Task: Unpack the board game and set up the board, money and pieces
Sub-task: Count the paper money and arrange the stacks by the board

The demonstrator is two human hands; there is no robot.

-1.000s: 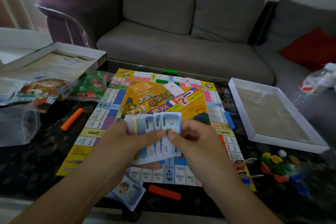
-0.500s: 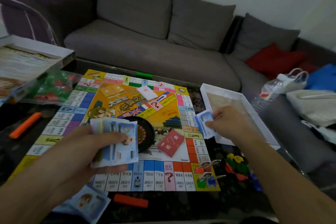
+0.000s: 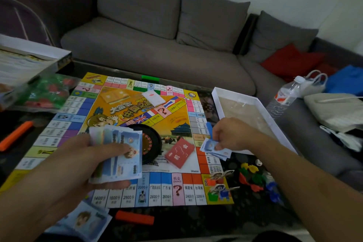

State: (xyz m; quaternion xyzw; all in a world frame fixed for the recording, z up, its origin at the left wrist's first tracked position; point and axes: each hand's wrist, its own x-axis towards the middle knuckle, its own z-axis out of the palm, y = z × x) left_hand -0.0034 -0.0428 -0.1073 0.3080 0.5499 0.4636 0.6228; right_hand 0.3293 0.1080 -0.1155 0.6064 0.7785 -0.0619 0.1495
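Observation:
The game board (image 3: 170, 120) lies unfolded on the dark table. My left hand (image 3: 82, 165) grips a fanned stack of play money (image 3: 119, 155) above the board's near left part. My right hand (image 3: 229, 135) pinches a few blue notes (image 3: 214, 148) low over the board's right edge. On the board sit a black roulette wheel (image 3: 152, 144), a red card deck (image 3: 179, 152) and a white card deck (image 3: 153, 98). Cardboard pawns (image 3: 218, 186) stand on the near right corner. More blue notes (image 3: 84, 220) lie at the near left.
An open white box half (image 3: 253, 102) lies right of the board, with coloured plastic pieces (image 3: 255, 179) in front of it. Orange bars (image 3: 134, 217) (image 3: 14, 135) and a green bar (image 3: 150, 79) border the board. The box lid (image 3: 29, 61) and a bag of houses (image 3: 45, 94) sit left. A water bottle (image 3: 284, 94) lies on the sofa.
My hands separated: the right took a few blue notes from the stack and carried them to the board's right edge, now lower. The left keeps the stack. The view turned right.

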